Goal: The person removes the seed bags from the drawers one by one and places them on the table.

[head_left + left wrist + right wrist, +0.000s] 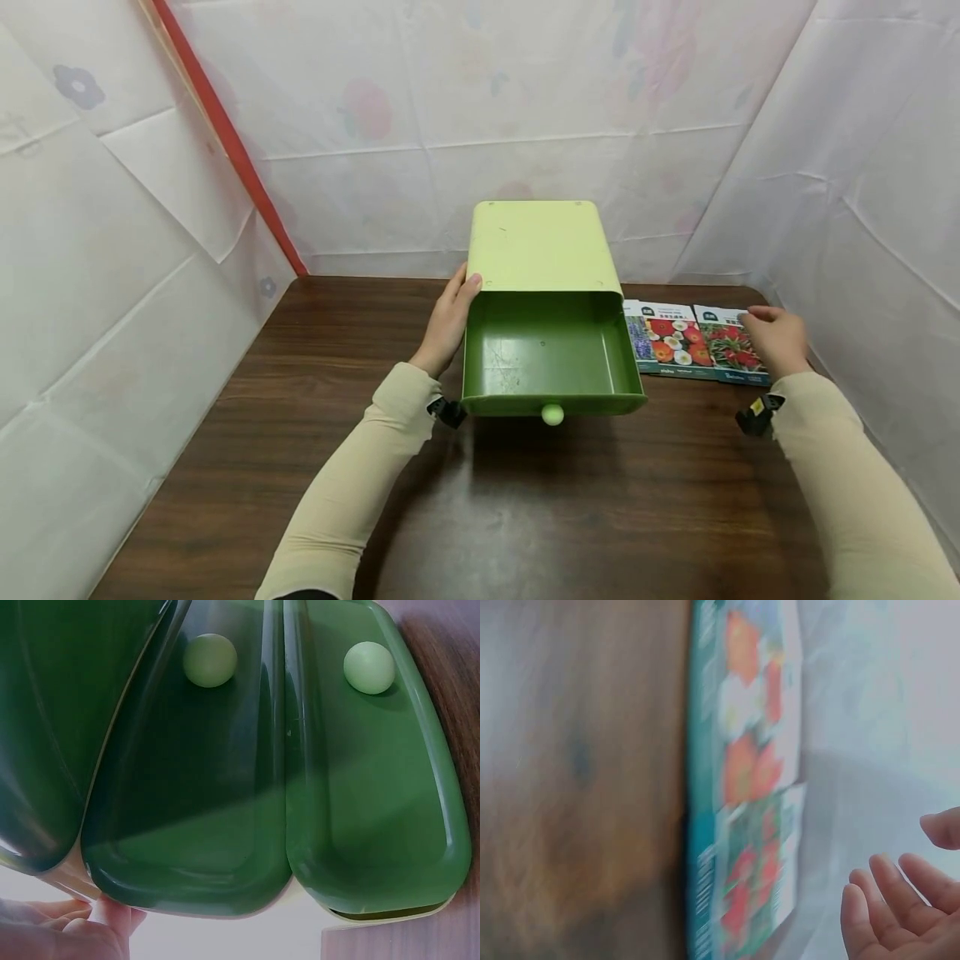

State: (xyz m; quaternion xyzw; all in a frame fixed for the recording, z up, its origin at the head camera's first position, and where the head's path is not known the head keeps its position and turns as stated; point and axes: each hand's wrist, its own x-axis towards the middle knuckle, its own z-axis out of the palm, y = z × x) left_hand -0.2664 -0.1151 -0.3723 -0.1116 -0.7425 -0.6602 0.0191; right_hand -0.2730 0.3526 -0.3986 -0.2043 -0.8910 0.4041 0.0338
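A pale yellow-green cabinet (543, 246) with dark green drawers stands on the table. Its top drawer (551, 367) is pulled out, and no contents show inside. Two lower drawers with round light-green knobs (369, 667) look closed in the left wrist view. My left hand (447, 321) rests against the cabinet's left side, thumb near the top front corner. At the right, my right hand (780, 337) is over the edge of a red-flower seed packet (735, 346), its fingers spread and holding nothing. Beside that lies a poppy packet (675, 342).
A third packet with purple flowers (640, 337) is partly hidden behind the cabinet's right side. White patterned sheeting (360, 200) walls the table (315, 383) at the back and both sides. A red strip (232, 142) runs down the back left corner.
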